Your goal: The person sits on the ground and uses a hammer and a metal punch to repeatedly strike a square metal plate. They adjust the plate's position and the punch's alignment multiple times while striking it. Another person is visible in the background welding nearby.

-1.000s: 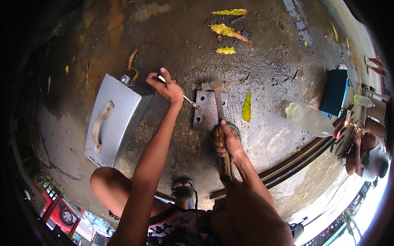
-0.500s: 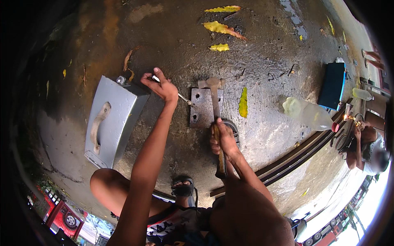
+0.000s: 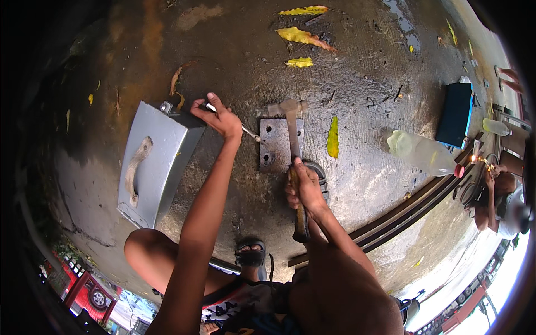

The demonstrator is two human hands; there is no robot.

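Note:
A flat square metal plate [image 3: 275, 146] with holes near its corners lies on the wet concrete in front of me. My left hand [image 3: 222, 119] is closed around a thin silver metal rod [image 3: 249, 133], whose far tip reaches the plate's left side. In my right hand [image 3: 305, 187] I grip a hammer [image 3: 292, 125] by its worn handle. The hammer's head hangs above the plate's far edge, and its shaft hides part of the plate. My right foot's sandal [image 3: 318, 173] shows partly behind the right hand.
A grey metal box [image 3: 159, 162] with a handle stands left. At right are a large plastic bottle [image 3: 420, 151], a blue-black box [image 3: 454, 114], long metal bars [image 3: 391, 218] and a seated person [image 3: 505, 195] beside a small flame. Yellow leaves [image 3: 333, 138] lie about.
The hammer head has risen slightly and shifted a little away from me. My left hand and the rod have stayed on the same spot by the plate.

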